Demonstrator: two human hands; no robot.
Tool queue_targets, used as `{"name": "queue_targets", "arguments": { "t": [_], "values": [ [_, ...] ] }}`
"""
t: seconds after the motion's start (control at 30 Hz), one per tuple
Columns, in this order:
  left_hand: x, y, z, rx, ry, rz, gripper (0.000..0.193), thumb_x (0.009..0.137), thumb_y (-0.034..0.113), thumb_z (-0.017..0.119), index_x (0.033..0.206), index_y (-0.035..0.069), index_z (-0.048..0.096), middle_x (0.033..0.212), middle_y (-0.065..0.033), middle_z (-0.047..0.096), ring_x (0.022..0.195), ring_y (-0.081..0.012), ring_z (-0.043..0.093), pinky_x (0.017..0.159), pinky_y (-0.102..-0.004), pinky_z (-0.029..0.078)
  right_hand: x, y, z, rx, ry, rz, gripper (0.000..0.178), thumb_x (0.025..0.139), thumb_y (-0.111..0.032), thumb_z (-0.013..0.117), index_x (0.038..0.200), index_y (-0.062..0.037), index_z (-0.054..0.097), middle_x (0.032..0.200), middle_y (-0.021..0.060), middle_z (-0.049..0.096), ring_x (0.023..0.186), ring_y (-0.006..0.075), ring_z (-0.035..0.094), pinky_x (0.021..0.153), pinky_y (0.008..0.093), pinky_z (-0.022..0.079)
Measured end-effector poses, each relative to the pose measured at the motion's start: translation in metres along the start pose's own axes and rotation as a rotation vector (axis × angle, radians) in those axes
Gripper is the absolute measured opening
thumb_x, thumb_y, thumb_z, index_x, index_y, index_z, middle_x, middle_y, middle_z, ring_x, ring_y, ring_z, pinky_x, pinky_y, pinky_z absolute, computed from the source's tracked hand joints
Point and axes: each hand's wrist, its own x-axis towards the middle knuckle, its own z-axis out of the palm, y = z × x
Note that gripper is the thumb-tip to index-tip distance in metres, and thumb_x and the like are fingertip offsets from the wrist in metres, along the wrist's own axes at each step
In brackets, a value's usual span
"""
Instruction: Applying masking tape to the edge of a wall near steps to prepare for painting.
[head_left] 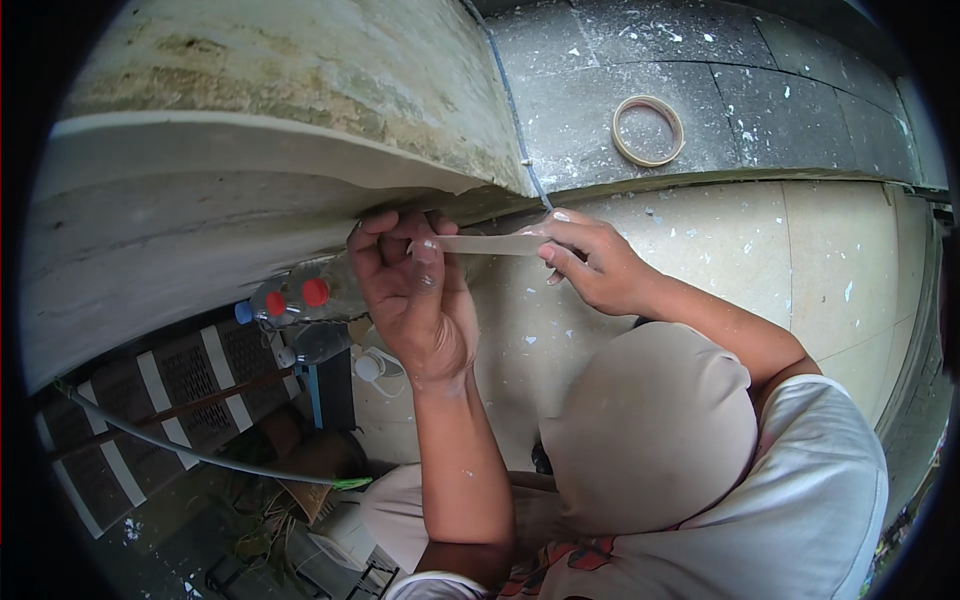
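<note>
A short pale strip of tape (490,244) is stretched level between my two hands, close to the lower edge of the wall. Its left end is pinched by my left hand (420,300), palm turned up and thumb pressing on the strip. My right hand (598,262) grips the other end between thumb and fingers. White specks mark the fingertips of both hands. Beyond my right hand, a beige roll of tape (619,135) lies flat on the grey tiled ledge (560,110).
A stained wall (290,90) rises at the far left, with a grey cable (508,90) along its corner. Plastic bottles (325,342) with red and blue caps stand left of my left hand. My bent knee (650,430) is below my right hand. Paint flecks dot the tiled floor (720,250).
</note>
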Motion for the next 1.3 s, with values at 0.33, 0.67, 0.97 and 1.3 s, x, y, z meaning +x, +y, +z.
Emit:
{"name": "queue_targets", "arguments": {
  "t": [0.33,0.67,0.97,1.3],
  "values": [
    [-0.001,-0.006,0.006,0.118,0.096,0.135,0.042,0.089,0.0,0.071,0.123,0.013,0.05,0.107,-0.0008,0.06,0.09,-0.0103,0.055,0.089,-0.0275,0.044,0.0,0.0,0.001,0.192,0.015,0.315,0.015,0.101,-0.009,0.058,0.105,0.004,0.062,0.086,0.0075,0.068,0.074,0.0108,0.065,0.067,0.0255,0.054],
    [0.01,-0.029,0.023,0.109,0.276,0.223,0.037,0.09,0.003,0.072,0.118,0.016,0.049,0.094,0.0057,0.055,0.09,-0.0068,0.053,0.084,-0.0256,0.043,0.018,0.012,0.008,0.303,0.12,0.449,0.015,0.099,-0.012,0.062,0.104,0.0022,0.063,0.094,0.0076,0.072,0.07,0.007,0.063,0.056,0.023,0.052],
    [0.003,-0.037,0.035,0.116,0.288,0.279,0.046,0.091,0.001,0.068,0.126,0.009,0.04,0.104,-0.005,0.064,0.099,-0.0113,0.055,0.099,-0.0304,0.038,0.01,0.023,0.015,0.298,0.192,0.382,0.012,0.097,-0.012,0.065,0.098,-0.0002,0.064,0.072,-0.0016,0.06,0.06,0.0029,0.054,0.051,0.0206,0.042],
    [0.005,-0.043,0.05,0.249,0.413,0.362,0.037,0.094,0.007,0.067,0.12,0.009,0.04,0.106,-0.0032,0.059,0.102,-0.0127,0.053,0.096,-0.0321,0.041,0.017,0.027,0.018,0.292,0.193,0.392,0.014,0.096,-0.013,0.067,0.096,0.0006,0.064,0.078,0.0006,0.064,0.064,0.004,0.056,0.057,0.0219,0.046]
  ]
}}
